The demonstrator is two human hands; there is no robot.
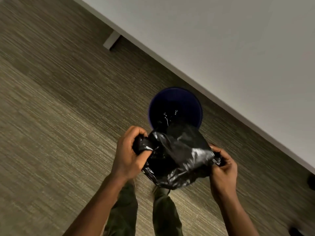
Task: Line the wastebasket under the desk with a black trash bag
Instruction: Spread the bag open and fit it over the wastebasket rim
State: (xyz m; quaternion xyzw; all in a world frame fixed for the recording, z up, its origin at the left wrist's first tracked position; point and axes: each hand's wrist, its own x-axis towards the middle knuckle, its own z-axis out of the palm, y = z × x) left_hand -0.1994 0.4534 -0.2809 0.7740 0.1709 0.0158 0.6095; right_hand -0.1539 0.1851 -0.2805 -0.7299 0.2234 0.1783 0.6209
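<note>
A round dark blue wastebasket (175,94) stands on the carpet beside the desk's edge, seen from above. Over its near rim I hold a crumpled, shiny black trash bag (177,157). Its far end hangs down into the basket's opening. My left hand (129,154) is clenched on the bag's left side. My right hand (223,166) pinches the bag's right edge. The basket's near rim is hidden behind the bag.
A white desk top (230,48) fills the upper right, its edge running diagonally. A grey desk leg (111,40) meets the striped brown carpet (59,108) at the upper middle. My legs in dark green trousers (126,206) stand below the bag. Something dark (312,182) sits at the right edge.
</note>
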